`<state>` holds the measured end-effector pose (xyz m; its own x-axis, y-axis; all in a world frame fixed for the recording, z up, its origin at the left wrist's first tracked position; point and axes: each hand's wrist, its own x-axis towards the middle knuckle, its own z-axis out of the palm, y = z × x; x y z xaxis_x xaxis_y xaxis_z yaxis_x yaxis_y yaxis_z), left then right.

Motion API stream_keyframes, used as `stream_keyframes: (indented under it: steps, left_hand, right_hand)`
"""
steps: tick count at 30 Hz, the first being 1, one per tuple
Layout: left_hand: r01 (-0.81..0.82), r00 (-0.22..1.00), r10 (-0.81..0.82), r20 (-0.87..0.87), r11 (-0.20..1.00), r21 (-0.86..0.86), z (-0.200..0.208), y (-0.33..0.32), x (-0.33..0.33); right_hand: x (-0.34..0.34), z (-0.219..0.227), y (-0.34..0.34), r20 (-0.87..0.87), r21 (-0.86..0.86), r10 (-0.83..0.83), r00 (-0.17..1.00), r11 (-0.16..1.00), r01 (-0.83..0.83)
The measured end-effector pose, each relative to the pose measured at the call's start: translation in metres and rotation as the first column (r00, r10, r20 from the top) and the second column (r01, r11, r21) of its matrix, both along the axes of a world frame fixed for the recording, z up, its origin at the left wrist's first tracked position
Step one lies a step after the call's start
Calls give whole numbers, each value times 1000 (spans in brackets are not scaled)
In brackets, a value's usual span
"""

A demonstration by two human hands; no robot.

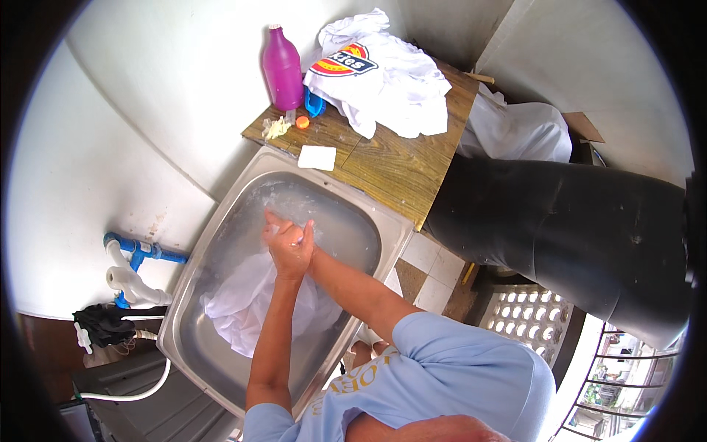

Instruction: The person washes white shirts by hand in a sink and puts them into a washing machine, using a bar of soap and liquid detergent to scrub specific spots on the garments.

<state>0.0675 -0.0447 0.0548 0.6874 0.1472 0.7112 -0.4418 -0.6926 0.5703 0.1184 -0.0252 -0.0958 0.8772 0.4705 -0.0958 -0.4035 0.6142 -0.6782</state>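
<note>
Over the far half of a metal sink [184, 313], my left hand [291, 256] and my right hand [274, 219] are closed together, fingers overlapping. A small whitish bit shows between them, too little to name; the fingers partly hide each other. Below and nearer to me, a white cloth [243, 306] lies bunched in the greyish water, passing under my left forearm. Foam and bubbles [276, 193] float just beyond my fingers.
A wooden counter [401, 166] beyond the sink bears a printed white shirt [405, 85], purple bottle [281, 70], blue plastic item [315, 104], orange cap [303, 122] and white square [317, 157]. Blue piping [147, 249] runs left; a big black cylinder [574, 228] stands right.
</note>
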Motion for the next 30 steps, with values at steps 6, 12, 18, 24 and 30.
stream_keyframes:
  steps: [6,12,18,24,30]
  left_hand:
    - [-320,870,216,-444,932,-174,-22,69,16]
    - [-74,989,86,-118,992,105,-49,40,36]
    - [-239,970,239,-51,971,14,-30,68,16]
    - [-259,966,249,71,939,228,-77,93,3]
    - [-254,960,124,-252,765,-592,-24,81,-3]
  right_hand:
    - [-23,111,-20,-505,143,160,848,985,-100]
    - [10,10,-42,106,548,295,950,779,-303]
    - [-18,87,-13,-452,17,109,885,993,-114]
    - [-22,100,-6,-607,48,110,787,994,-101]
    - [-11,103,-14,-724,40,123,678,990,-137]
